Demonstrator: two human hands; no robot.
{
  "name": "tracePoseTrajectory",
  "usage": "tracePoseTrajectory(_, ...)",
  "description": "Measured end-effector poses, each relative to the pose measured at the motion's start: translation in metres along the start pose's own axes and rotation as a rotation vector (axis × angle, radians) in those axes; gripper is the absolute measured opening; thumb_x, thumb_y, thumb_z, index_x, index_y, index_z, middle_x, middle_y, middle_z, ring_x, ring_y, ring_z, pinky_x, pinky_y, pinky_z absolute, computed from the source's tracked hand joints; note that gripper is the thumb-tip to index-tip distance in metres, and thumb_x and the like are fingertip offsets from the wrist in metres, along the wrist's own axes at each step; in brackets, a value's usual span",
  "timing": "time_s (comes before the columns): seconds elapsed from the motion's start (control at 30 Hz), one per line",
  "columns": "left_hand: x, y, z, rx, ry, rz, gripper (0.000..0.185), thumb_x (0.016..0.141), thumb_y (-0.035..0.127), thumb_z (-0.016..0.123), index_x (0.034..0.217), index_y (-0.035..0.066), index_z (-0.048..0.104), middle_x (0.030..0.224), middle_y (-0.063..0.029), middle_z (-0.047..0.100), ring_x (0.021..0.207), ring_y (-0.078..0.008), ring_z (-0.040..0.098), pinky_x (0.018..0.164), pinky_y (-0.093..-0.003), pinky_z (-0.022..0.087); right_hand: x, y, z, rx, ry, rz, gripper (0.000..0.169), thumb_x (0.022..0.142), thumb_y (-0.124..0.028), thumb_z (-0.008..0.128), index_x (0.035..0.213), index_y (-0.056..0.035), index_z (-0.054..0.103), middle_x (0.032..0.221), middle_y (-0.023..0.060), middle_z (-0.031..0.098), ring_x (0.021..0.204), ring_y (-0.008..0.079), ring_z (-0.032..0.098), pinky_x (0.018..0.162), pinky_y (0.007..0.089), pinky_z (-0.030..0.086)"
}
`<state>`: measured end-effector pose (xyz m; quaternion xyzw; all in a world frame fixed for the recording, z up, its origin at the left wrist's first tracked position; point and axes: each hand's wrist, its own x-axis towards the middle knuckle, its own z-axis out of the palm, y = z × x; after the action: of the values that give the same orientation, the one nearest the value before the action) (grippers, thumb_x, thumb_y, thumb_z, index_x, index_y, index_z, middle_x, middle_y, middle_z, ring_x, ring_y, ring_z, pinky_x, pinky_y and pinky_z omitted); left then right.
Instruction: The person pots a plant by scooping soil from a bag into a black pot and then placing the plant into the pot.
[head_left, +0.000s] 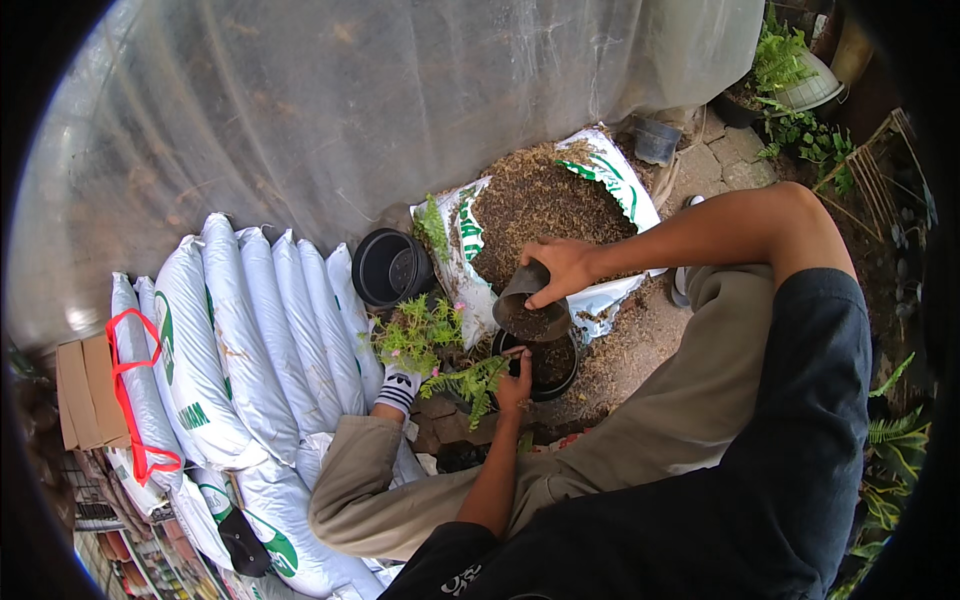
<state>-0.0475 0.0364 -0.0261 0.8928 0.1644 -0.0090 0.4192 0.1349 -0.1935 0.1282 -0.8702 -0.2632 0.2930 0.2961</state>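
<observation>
My right hand (564, 268) grips a small dark plastic pot (514, 300), tipped with its mouth toward me and soil inside it. Right below is a larger black plant pot (571, 375) with dark soil (551, 361) in it. My left hand (514, 386) is at the left side of that pot's rim, its fingers around the base of a green fern (472, 384) whose fronds lean out to the left. Behind both pots lies a white plastic sack (611, 169), torn wide along its top and full of loose brown growing medium (540, 202).
An empty black pot (390, 266) and a pink-flowered plant (420, 330) are left of the torn sack. Several filled white sacks (247, 337) are stacked farther left. Plastic sheeting (360, 97) hangs behind. Another small pot (656, 141) sits on the paving (720, 161).
</observation>
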Motion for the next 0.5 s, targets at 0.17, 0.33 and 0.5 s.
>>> tracePoseTrajectory(0.17, 0.000, 0.008, 0.001, -0.086, 0.050, 0.101, 0.073, 0.081, 0.061, 0.065, 0.046, 0.005, 0.034, 0.040, -0.0006, 0.032, 0.035, -0.0120, 0.031, 0.036, -0.0335, 0.024, -0.003, -0.002, -0.001, -0.016, -0.002, 0.003, 0.083, 0.067, -0.063, 0.070, 0.124, -0.0080, 0.043, 0.118, 0.0200, 0.051, 0.108, 0.0378, 0.055, 0.091, 0.0441, 0.045)
tracePoseTrajectory(0.33, 0.000, 0.006, -0.003, 0.043, -0.030, -0.075, 0.073, 0.080, 0.062, 0.065, 0.046, 0.005, 0.033, 0.040, -0.0005, 0.032, 0.035, -0.0121, 0.032, 0.035, -0.0333, 0.025, -0.006, -0.004, -0.001, -0.054, 0.015, -0.021, 0.084, 0.066, -0.062, 0.071, 0.125, -0.0097, 0.043, 0.120, 0.0197, 0.049, 0.108, 0.0380, 0.055, 0.089, 0.0455, 0.046)
tracePoseTrajectory(0.5, 0.001, 0.003, -0.001, 0.014, -0.003, -0.001, 0.071, 0.081, 0.062, 0.064, 0.048, 0.005, 0.036, 0.040, -0.0001, 0.031, 0.035, -0.0122, 0.031, 0.035, -0.0342, 0.025, -0.010, -0.006, -0.005, -0.114, -0.020, -0.040, 0.084, 0.066, -0.061, 0.071, 0.126, -0.0099, 0.043, 0.122, 0.0196, 0.048, 0.109, 0.0382, 0.055, 0.089, 0.0460, 0.047)
